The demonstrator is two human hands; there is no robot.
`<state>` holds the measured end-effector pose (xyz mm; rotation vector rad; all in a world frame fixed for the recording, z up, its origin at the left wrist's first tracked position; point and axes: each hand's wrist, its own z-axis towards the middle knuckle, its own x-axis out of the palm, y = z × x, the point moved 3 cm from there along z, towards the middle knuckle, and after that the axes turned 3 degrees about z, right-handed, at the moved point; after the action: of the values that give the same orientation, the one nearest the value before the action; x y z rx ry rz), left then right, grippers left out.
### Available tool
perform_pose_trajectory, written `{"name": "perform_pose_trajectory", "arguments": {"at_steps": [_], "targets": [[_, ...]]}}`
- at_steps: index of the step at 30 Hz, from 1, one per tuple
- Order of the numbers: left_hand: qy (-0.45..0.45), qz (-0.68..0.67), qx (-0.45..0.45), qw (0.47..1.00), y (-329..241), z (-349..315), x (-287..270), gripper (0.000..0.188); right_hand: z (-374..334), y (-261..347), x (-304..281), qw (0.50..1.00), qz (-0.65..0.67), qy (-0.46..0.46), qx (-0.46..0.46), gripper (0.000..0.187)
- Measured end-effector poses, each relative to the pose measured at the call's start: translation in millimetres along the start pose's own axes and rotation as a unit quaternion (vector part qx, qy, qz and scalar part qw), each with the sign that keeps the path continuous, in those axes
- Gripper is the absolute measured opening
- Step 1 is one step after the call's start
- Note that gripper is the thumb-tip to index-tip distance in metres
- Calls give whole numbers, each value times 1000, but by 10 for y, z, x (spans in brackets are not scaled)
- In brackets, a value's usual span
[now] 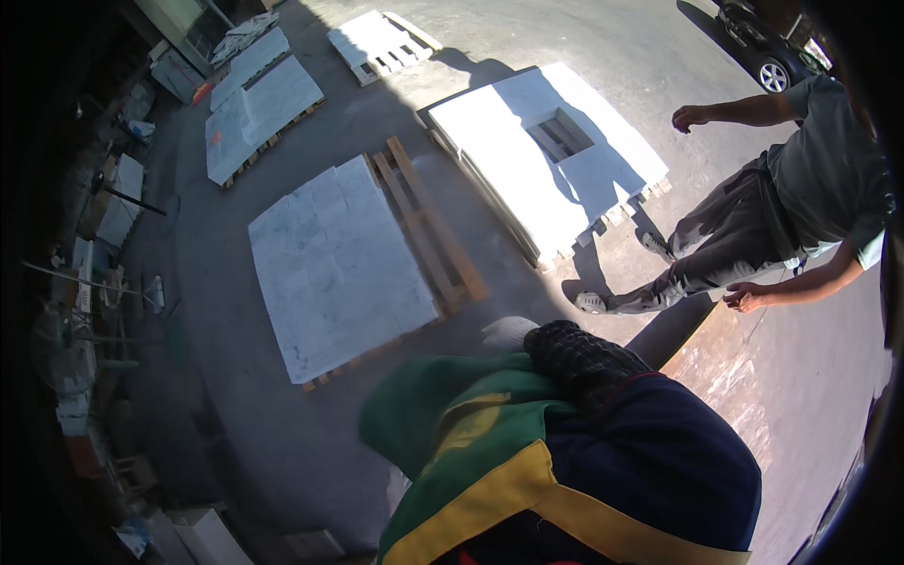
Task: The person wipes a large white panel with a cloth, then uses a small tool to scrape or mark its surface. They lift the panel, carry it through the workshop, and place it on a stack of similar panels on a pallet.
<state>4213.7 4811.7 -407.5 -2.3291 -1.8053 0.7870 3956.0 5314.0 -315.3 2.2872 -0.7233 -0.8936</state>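
Note:
A white-gloved hand [508, 331], which I take for my right hand, reaches out at the end of a dark plaid sleeve [589, 363]. Green cloth [424, 405] covers part of it, and its fingers are too blurred and hidden to read. Closest to that hand is a wooden pallet [428, 221] bearing pale grey marble slabs [339, 264]; a strip of floor separates them. My left hand does not show. My green and navy garment with yellow trim [490, 490] fills the lower middle.
A co-worker [791, 207] in grey stands at the right beside a white slab stack [556, 141] with a rectangular opening. More slabs [264, 113] lie on pallets at the far left. A white pallet [381, 47] and a dark car [777, 56] are farther back. Clutter lines the left wall.

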Motion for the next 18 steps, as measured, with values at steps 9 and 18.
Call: {"name": "perform_pose_trajectory", "arguments": {"at_steps": [9, 18], "targets": [[-7, -270, -26, 962, -821, -187, -313, 36, -760, -551, -294, 982, 56, -168, 67, 48], [118, -321, 61, 938, -1454, 129, 203, 46, -1291, -1449, 29, 969, 43, -149, 192, 41]]}}
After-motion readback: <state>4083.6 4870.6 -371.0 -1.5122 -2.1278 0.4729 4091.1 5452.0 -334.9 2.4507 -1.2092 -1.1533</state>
